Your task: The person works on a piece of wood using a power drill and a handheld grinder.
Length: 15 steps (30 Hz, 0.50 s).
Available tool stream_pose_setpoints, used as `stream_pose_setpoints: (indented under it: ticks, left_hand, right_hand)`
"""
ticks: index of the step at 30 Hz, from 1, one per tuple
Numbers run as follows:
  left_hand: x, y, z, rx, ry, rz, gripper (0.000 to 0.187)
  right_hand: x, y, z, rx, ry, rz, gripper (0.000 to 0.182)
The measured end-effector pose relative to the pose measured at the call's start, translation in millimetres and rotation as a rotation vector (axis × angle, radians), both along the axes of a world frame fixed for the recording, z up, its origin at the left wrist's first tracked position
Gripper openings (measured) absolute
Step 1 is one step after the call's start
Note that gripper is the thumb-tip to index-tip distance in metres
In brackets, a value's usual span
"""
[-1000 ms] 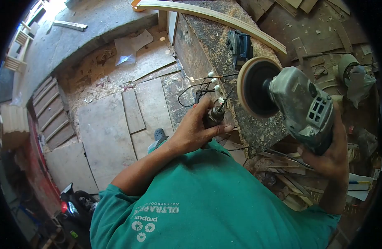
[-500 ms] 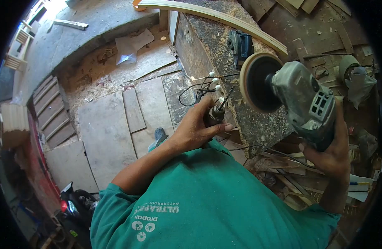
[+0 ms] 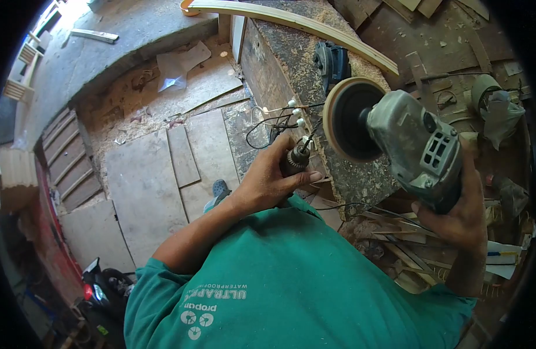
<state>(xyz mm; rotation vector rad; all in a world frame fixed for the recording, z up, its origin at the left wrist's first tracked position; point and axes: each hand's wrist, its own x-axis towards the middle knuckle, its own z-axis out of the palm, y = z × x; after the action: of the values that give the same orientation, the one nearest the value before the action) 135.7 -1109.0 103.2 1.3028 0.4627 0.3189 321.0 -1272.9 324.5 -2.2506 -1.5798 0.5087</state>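
My left hand (image 3: pixel 268 177) is closed around a dark power drill (image 3: pixel 297 158), its toothed chuck and bit pointing up and away from me. On the right, my right hand (image 3: pixel 460 215) grips the body of a worn angle grinder (image 3: pixel 416 139). The grinder carries a round sanding disc (image 3: pixel 355 119) with a pale rim, held over the workbench (image 3: pixel 370 183). Behind the disc, a blue-grey power tool (image 3: pixel 332 63) rests on the dusty bench. Dark cables (image 3: pixel 262 131) and white sockets (image 3: pixel 292 111) are at the bench's left edge, just beyond the drill.
A long curved wooden strip (image 3: pixel 303 22) lies across the bench's far end. Flat boards (image 3: pixel 146 168) cover the floor at left. Wood scraps (image 3: pixel 405 250) are piled at lower right. A motorcycle (image 3: pixel 102 291) stands at lower left, and a plastic bag (image 3: pixel 502 119) hangs at right.
The grinder and my right hand have shifted slightly left relative to the bench. The whole view has moved a little, and my left hand still holds the drill.
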Motion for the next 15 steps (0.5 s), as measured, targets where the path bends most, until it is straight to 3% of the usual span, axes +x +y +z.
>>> stream_pose_setpoints:
  ticks: [6,11,15]
  left_hand:
    - [2.3,-2.3,-7.1,0.032,-0.027,0.024,0.044]
    - [0.2,1.3,6.5,-0.086,-0.008,0.0,0.04]
    - [2.4,3.7,-12.0,-0.076,-0.052,0.016,0.039]
  right_hand:
    - [3.5,5.2,-3.6,0.027,0.014,0.112,0.108]
    - [3.7,4.0,-4.3,0.088,0.014,0.017,0.097]
    - [8.0,-6.7,-11.5,0.207,0.063,-0.097,0.098]
